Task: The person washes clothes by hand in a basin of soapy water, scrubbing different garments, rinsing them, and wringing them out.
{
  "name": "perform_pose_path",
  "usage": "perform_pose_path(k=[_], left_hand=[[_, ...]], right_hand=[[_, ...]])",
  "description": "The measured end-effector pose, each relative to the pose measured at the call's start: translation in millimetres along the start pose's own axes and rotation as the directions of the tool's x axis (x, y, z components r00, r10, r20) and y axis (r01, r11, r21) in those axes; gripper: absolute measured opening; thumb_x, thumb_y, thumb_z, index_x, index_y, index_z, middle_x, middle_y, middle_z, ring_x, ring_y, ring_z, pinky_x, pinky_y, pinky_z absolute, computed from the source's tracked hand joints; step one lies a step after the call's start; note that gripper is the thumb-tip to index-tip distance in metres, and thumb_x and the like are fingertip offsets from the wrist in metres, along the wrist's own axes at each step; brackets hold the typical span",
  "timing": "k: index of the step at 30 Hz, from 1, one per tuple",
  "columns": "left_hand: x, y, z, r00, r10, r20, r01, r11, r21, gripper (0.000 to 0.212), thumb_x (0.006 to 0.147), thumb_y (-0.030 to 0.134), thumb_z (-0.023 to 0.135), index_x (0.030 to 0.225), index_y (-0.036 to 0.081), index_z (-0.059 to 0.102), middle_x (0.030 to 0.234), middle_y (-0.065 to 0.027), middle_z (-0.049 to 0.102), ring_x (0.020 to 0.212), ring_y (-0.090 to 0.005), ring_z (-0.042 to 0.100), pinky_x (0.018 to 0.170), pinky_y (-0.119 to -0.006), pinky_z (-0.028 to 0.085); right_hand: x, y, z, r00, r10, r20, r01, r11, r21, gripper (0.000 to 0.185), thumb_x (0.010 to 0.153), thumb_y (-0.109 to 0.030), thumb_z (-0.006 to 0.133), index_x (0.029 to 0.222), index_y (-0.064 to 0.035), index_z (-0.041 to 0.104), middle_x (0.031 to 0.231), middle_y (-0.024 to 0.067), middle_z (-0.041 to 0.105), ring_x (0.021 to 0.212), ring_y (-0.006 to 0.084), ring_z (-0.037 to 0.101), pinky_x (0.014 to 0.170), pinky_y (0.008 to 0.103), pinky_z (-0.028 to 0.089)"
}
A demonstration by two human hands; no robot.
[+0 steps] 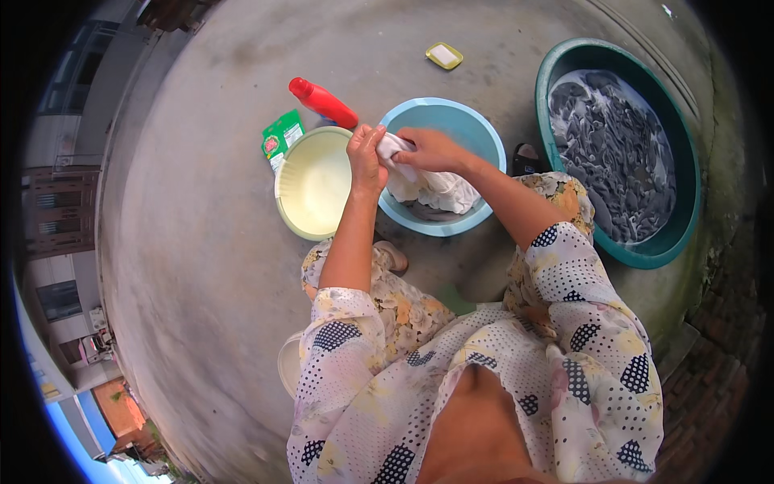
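A white cloth (447,190) is bunched between my hands over a light blue plastic basin (396,115). My left hand (367,154) grips its upper end near the basin's left rim. With fingers and thumb, my right hand (432,151) clasps the same cloth just to the right; its back is slightly blurred. The cloth's lower part hangs into the basin, where some grey fabric (430,212) shows beneath it. Left of the blue basin stands a pale green-yellow basin (314,187), partly behind my left hand and forearm.
A red plastic bottle (325,104) and a green packet (283,138) lie beyond the pale basin. A bar of soap (444,55) rests in a yellow-green dish (430,52). At the right, a large dark green tub (689,181) holds dark fabric (611,151) in sudsy water. A whitish container (290,365) stands lower left.
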State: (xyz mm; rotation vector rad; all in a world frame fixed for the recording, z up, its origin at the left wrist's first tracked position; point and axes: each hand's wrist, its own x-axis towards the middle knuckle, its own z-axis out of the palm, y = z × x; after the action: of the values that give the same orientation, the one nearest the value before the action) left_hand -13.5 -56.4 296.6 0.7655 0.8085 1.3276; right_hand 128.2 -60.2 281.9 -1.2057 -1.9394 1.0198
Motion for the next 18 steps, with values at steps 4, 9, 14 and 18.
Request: perform_pose_path(k=[4, 9, 14, 18], left_hand=[[6, 0, 2, 0.995, 0.006, 0.095, -0.011, 0.998, 0.056, 0.014, 0.079, 0.009, 0.060, 0.077, 0.008, 0.045, 0.074, -0.0022, 0.050, 0.068, -0.0085, 0.048, 0.064, -0.022, 0.040], [4, -5, -14, 0.959, -0.216, 0.186, 0.106, 0.877, 0.469, 0.050, 0.075, 0.022, 0.067, 0.113, 0.001, 0.042, 0.105, -0.0097, 0.052, 0.095, -0.0171, 0.051, 0.086, -0.029, 0.038], [4, -24, -30, 0.918, -0.392, 0.064, 0.198, 0.590, 0.783, 0.035, 0.078, 0.024, 0.062, 0.103, 0.001, 0.055, 0.089, -0.0050, 0.059, 0.085, -0.0138, 0.053, 0.078, -0.028, 0.041], [7, -18, -25, 0.984, -0.156, 0.081, 0.099, 0.871, 0.481, 0.022, 0.083, 0.016, 0.054, 0.099, 0.001, 0.054, 0.090, -0.0038, 0.059, 0.080, -0.0107, 0.053, 0.072, -0.026, 0.042]], right_hand=[[2, 8, 5, 0.957, 0.288, -0.032, -0.246, 0.865, 0.437, 0.028, 0.075, -0.018, 0.053, 0.097, -0.0020, 0.058, 0.082, 0.0098, 0.061, 0.072, 0.0192, 0.058, 0.064, 0.0307, 0.045], [1, 0, -5, 0.925, 0.377, -0.042, -0.161, 0.491, 0.856, 0.026, 0.077, -0.019, 0.051, 0.093, 0.0004, 0.058, 0.080, 0.0073, 0.059, 0.068, 0.0179, 0.057, 0.060, 0.0296, 0.045], [3, 1, -19, 0.857, 0.516, -0.022, -0.097, 0.202, 0.975, 0.026, 0.076, -0.020, 0.053, 0.092, 0.0005, 0.054, 0.083, 0.0095, 0.057, 0.073, 0.0195, 0.056, 0.065, 0.0338, 0.046], [4, 10, -24, 0.795, 0.604, 0.051, -0.074, 0.013, 0.997, 0.027, 0.078, -0.023, 0.053, 0.095, -0.0017, 0.053, 0.085, 0.0104, 0.058, 0.076, 0.0218, 0.057, 0.069, 0.0372, 0.047]])
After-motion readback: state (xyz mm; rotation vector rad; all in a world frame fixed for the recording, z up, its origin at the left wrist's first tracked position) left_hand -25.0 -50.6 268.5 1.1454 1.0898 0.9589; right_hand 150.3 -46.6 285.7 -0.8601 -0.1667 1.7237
